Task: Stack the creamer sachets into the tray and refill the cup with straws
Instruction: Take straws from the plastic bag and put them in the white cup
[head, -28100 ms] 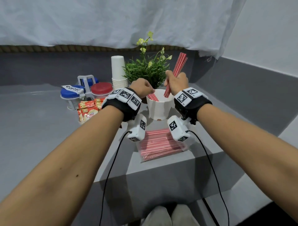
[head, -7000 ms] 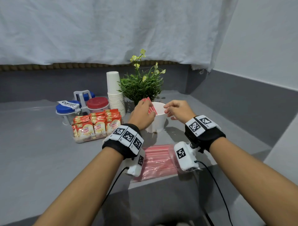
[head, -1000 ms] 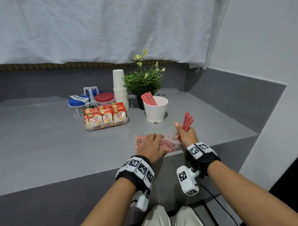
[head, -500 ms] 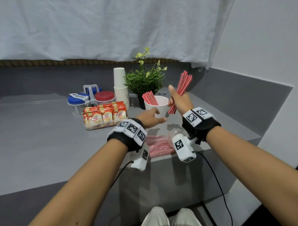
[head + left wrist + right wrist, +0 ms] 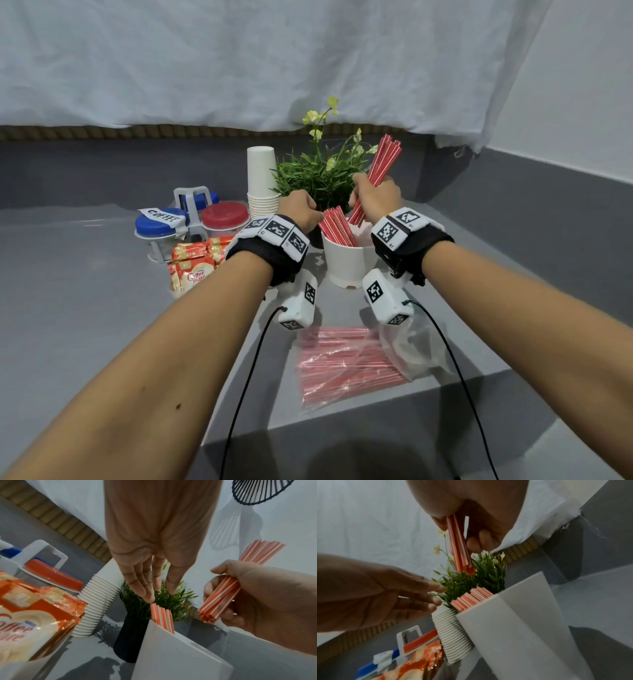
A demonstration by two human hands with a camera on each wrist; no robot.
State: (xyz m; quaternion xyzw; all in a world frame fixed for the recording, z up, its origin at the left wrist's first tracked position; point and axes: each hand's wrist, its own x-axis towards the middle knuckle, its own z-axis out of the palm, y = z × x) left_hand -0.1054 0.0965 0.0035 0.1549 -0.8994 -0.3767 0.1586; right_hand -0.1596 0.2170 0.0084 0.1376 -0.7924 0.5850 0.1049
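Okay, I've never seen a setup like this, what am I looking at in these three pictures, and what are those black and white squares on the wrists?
There is no machine here: a person works with bare hands, wearing wristbands with printed marker squares and a small camera under each wrist. The wide picture comes from a camera on the person's head; the other two look along each hand from the wrists.

The right hand grips a bundle of red straws and holds its lower end over the white cup, which already holds some straws. The left hand is beside the cup's rim, its fingers straight, the fingertips at the tops of those straws.

On the grey counter lie a clear bag of straws, creamer sachets, a stack of paper cups, a green plant and lidded jars, one labelled coffee.
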